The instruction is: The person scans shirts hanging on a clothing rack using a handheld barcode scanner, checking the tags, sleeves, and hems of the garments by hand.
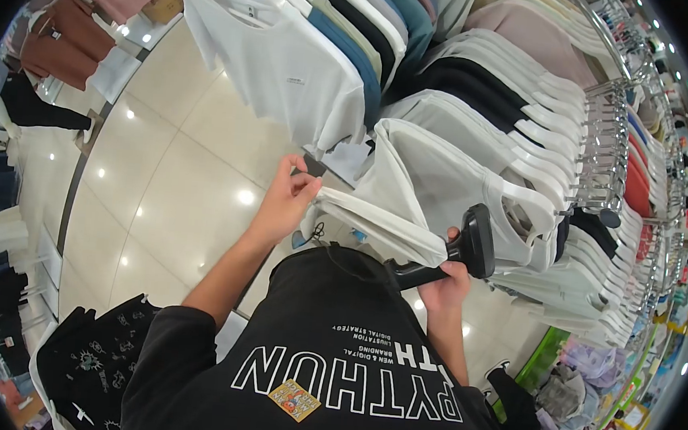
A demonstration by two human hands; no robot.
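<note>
My left hand [286, 206] is closed in a pinch at the end of a white T-shirt [436, 178], whose cloth stretches across towards my right hand. A small dark grey piece [313, 166] shows beside my left fingertips; I cannot tell what it is. My right hand [447, 286] grips a black handheld device with a broad head [478, 240] and a handle, possibly a scanner. Its head rests close against the hanging shirt, and white cloth covers part of the handle. The shirt hangs at the near end of a row.
White hangers [556, 135] with white and black shirts fill a metal rack [604, 146]. Another row, led by a white T-shirt [284, 57], hangs ahead. A black printed garment [98, 357] is at lower left. Bagged goods [569, 386] lie at lower right, above the tiled floor [164, 136].
</note>
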